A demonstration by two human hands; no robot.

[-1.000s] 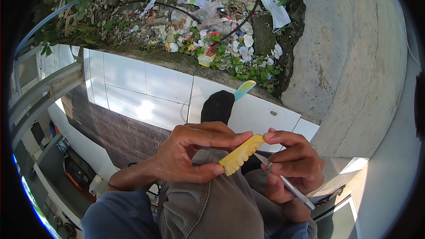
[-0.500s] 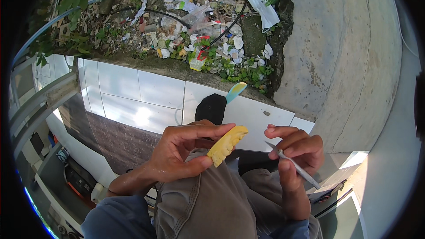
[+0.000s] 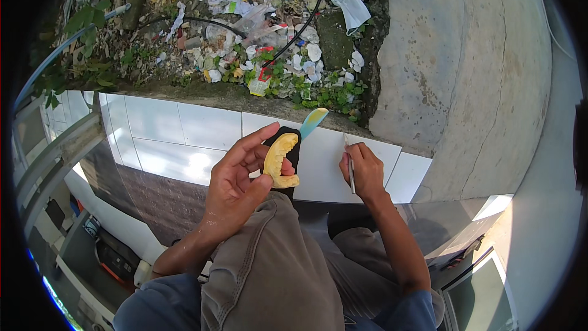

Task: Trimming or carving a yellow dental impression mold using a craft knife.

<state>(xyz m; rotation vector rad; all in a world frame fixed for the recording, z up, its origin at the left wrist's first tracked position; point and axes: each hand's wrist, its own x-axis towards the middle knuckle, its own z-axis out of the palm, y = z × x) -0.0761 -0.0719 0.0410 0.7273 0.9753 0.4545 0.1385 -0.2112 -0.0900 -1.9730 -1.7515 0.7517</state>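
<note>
A yellow, horseshoe-shaped dental plaster model (image 3: 272,160) with tooth shapes along its inner edge sits in my left hand (image 3: 234,185). My thumb supports its lower end, and the fingers lie behind it, index finger stretched upward. Apart from it, to the right, my right hand (image 3: 367,175) is closed round a slim grey metal knife (image 3: 351,179). The pointed tip faces away from me, over the white tiles, and the handle end shows below the fingers. Whether the tip touches the tiles I cannot tell.
Below my hands are my brown-trousered legs (image 3: 269,263) and a black-covered foot (image 3: 293,156). A turquoise-and-yellow rounded piece (image 3: 313,122) stands beside the foot on the white tiled ledge (image 3: 162,121). Beyond lies littered ground (image 3: 202,55); a concrete slab (image 3: 453,86) is at right.
My left hand has moved up and turned the dental model, so its curved arch shows. The right hand has moved left and farther away, and the knife now points away from me.
</note>
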